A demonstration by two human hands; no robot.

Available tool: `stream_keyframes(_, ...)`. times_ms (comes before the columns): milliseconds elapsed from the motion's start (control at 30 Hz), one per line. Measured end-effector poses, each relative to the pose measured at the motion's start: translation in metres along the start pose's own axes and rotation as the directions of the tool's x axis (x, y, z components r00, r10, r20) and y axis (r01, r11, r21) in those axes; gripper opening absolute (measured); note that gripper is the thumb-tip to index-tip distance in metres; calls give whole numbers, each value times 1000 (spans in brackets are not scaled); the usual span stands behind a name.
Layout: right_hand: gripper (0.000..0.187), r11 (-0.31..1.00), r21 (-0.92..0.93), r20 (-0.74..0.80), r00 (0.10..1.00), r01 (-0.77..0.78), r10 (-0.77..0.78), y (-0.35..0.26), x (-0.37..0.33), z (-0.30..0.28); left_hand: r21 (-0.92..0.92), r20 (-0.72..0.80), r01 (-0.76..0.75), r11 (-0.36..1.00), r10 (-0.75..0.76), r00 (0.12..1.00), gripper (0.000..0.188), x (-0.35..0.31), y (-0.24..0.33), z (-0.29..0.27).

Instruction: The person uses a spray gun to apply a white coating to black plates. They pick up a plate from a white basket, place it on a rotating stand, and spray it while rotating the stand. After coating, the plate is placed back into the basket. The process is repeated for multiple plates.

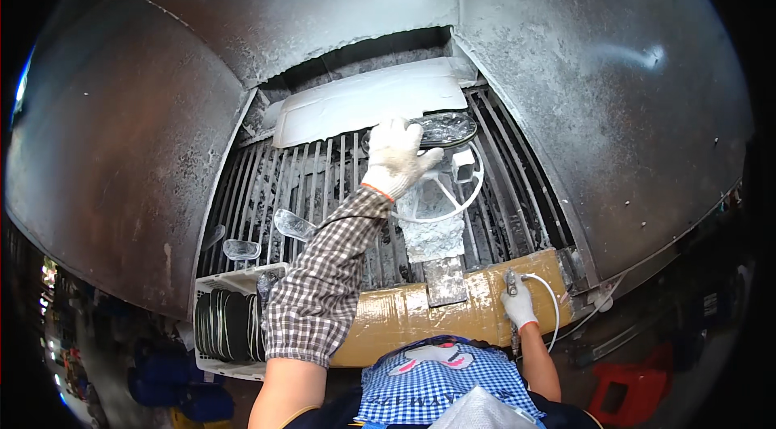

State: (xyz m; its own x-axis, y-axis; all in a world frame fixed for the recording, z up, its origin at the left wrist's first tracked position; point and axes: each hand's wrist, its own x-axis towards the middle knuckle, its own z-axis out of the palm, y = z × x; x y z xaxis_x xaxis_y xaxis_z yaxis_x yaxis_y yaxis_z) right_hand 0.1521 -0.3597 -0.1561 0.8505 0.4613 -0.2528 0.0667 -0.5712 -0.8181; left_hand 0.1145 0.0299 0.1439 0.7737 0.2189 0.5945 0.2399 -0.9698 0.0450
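Metal walls (630,130) surround a slatted grate (509,174), with cardboard (396,320) along its near edge. Gloved, the left hand (394,156) pinches a dark sole (449,130) between thumb and fingers at the far side of a white wheel (462,209); whether they touch, I cannot tell. The right hand's (520,307) fingers wrap a metal tool (510,277) above the cardboard. A white basket (230,367) of soles stands left.

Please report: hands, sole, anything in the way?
Left hand on sole, hiding part. Right hand grips spray gun. Sole at wheel's far edge. Nothing else over it.
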Motion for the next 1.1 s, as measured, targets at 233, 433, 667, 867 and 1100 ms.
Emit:
stream_keyframes(233, 59, 1000, -12, -21, 1000, -10, 10, 1, -1, 0, -60, -4, -71, 996, 71, 997, 34, 3, -8, 29)
stream_keyframes(433, 65, 998, 38, 10, 998, -60, 59, -4, -3, -1, -139, -21, -188, 972, 187, 982, 30, -4, -26, 22)
stream_keyframes(667, 65, 996, -93, -24, 1000, 7, -9, -9, -4, -3, -256, -31, -204, 945, 203, 979, 55, -11, -25, 7)
stream_keyframes(867, 65, 992, -128, -9, 1000, 10, -11, -9, -3, -3, -320, -47, -204, 925, 199, 979, 67, -20, -22, 0)
stream_keyframes(1100, 71, 999, -30, -25, 999, 25, -26, -20, -11, -9, -168, -574, -89, 982, -24, 819, 59, -58, -17, -10)
